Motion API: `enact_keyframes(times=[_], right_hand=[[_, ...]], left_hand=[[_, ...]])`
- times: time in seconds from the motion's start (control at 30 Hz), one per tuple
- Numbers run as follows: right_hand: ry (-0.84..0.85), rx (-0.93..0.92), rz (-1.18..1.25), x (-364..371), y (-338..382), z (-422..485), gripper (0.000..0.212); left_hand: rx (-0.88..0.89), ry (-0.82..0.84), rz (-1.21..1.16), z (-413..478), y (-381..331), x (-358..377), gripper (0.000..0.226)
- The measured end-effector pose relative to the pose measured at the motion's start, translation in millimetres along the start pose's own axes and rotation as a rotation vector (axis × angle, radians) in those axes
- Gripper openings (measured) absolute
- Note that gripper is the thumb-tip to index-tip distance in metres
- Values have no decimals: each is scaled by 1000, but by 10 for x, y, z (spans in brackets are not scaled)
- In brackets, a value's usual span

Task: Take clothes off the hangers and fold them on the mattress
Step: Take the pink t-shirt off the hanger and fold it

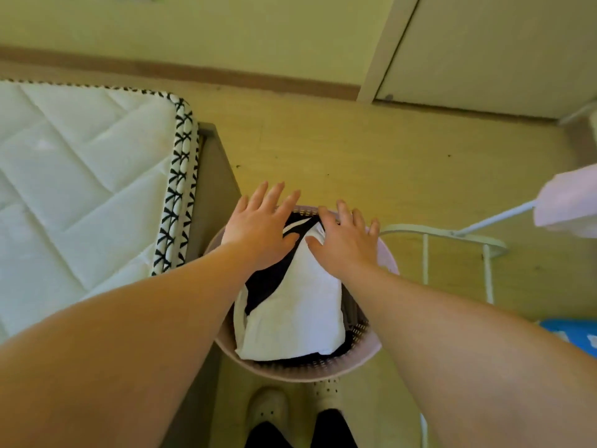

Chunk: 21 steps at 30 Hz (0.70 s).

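The left hand (258, 227) and right hand (345, 240) lie flat, fingers spread, on folded white clothes (297, 305) and dark clothes (268, 279) stacked in a pink basket (323, 370). The basket stands on the floor (355, 156), just beside the mattress (80, 189).

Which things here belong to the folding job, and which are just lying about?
Job: left hand, right hand, white garment, black garment, pink basket, mattress.
Lying about: white wire rack, blue item.
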State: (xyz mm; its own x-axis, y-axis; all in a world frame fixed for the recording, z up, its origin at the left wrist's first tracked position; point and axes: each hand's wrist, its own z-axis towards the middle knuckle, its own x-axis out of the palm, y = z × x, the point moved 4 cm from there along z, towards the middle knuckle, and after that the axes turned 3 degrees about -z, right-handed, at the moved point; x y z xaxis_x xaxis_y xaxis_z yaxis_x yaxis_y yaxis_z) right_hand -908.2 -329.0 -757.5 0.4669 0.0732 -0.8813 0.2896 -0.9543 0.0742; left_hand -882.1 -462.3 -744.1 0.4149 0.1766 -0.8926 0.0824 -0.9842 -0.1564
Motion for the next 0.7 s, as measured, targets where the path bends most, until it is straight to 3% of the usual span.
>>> enact_keyframes(times=[0.33, 0.7], right_hand=[[-184, 122, 127, -1583, -105, -1464, 56], [-550, 230, 131, -3438, -614, -2782, 50]], left_hand=[[148, -134, 29, -1067, -813, -1765, 72], [307, -401, -44, -1996, -1834, -3356, 68]])
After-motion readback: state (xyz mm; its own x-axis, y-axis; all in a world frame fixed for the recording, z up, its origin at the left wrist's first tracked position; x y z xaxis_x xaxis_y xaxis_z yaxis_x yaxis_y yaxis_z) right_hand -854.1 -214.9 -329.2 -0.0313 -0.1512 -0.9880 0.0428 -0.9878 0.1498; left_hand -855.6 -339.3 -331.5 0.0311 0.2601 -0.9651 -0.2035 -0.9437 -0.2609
